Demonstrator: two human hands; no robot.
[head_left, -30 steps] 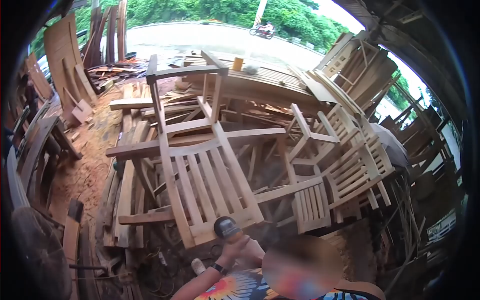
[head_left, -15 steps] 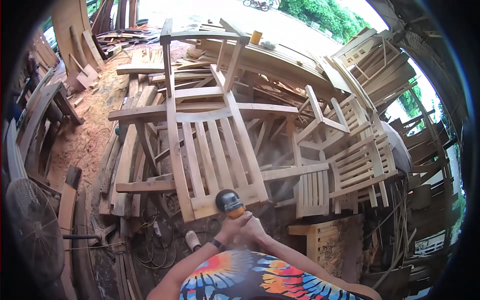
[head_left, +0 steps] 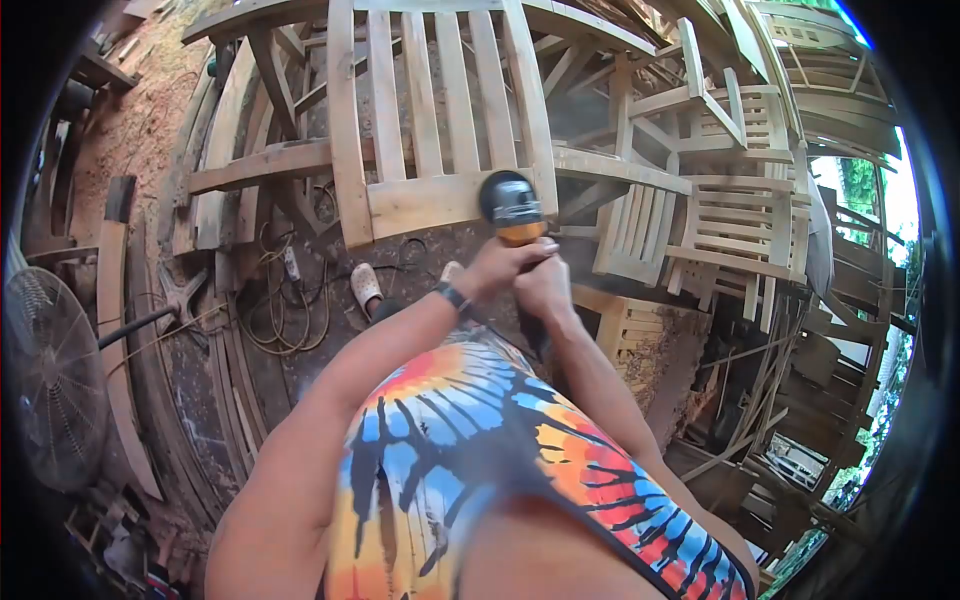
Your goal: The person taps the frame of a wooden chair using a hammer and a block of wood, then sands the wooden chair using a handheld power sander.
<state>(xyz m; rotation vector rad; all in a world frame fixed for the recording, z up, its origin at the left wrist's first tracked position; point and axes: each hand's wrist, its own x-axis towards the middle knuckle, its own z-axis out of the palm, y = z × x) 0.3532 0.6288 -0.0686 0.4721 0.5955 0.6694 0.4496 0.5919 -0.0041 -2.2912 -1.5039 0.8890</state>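
Both of my hands are closed around a yellow-and-black angle grinder (head_left: 522,232) with a round dark disc. My left hand (head_left: 500,268), with a dark band at the wrist, grips it near the head. Just behind, my right hand (head_left: 545,288) wraps round the body. The disc lies over the right end of the wide rail of a pale wooden chair (head_left: 425,205); whether it touches the wood I cannot tell. The slatted chair lies across wooden beams (head_left: 262,168), its wide rail towards me.
More slatted chairs (head_left: 735,215) are stacked to the right. A pedestal fan (head_left: 55,380) stands at the left, near coiled cable (head_left: 275,335) on the floor. A wooden crate-like piece (head_left: 650,335) sits right of my arms. Sawdust (head_left: 140,140) covers ground at upper left.
My view has tilted downward, so the chair appears higher. Both hands have moved the grinder from about the middle of the rail towards its right end.
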